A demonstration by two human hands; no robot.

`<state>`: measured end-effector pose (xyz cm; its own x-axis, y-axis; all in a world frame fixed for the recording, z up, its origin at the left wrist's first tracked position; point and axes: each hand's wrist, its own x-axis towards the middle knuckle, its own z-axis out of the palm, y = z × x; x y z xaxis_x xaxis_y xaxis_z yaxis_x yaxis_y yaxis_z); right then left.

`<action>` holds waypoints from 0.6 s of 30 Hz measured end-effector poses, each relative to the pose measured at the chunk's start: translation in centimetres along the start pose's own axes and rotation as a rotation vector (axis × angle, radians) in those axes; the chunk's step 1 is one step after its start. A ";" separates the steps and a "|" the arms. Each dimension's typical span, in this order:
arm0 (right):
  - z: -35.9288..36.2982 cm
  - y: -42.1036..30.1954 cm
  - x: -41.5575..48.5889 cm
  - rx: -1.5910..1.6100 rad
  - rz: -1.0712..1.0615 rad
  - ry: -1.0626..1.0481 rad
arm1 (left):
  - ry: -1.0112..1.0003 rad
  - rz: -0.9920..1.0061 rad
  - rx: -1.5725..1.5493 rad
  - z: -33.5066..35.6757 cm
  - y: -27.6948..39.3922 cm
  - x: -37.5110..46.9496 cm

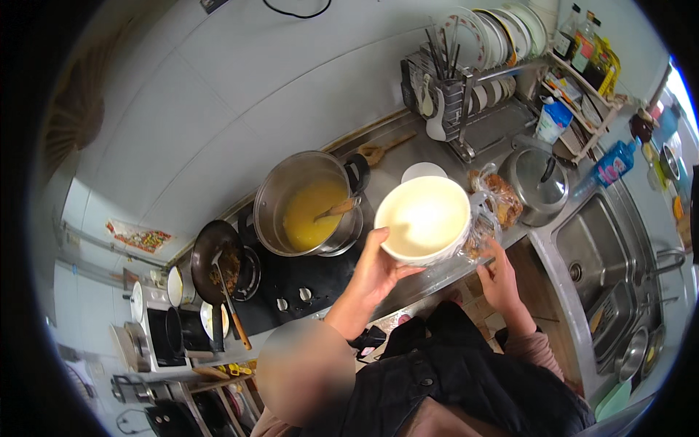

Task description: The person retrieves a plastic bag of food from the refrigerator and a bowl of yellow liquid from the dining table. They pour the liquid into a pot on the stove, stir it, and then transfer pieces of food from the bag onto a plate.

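My left hand (377, 273) grips a white bowl (423, 218) by its near left rim, thumb over the edge. The bowl's inside looks pale and is washed out by light; faint marks show on its outer wall. Fingers apart, my right hand (499, 278) is just right of the bowl, beside a clear plastic bag (483, 226). Whether its fingertips touch the bag is unclear. Brown food (505, 202) shows through the plastic. Behind the bowl, a white round piece (424, 171) is partly hidden. A steel pot (267, 218) of yellow liquid (308, 218) stands left, with a wooden-handled utensil (338, 208) in it.
A wok (202, 246) with food and a spatula (226, 284) sits on the black hob (289, 273). A dish rack (464, 104) stands at the back. Right are a lidded pot (538, 188), a blue bottle (614, 164) and the steel sink (590, 240).
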<state>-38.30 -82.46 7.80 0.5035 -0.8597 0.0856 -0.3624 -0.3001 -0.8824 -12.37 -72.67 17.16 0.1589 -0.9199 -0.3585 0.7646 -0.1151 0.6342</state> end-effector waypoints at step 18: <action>-6.5 7.8 4.0 -0.007 0.030 -0.165 | 0.729 0.471 0.026 -11.4 -0.8 28.2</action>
<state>-44.24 -90.94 4.25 0.6144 -0.7888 -0.0182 -0.3842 -0.2789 -0.8801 -1.31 -94.26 -1.28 0.8227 -0.4055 -0.3984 0.5053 0.2003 0.8394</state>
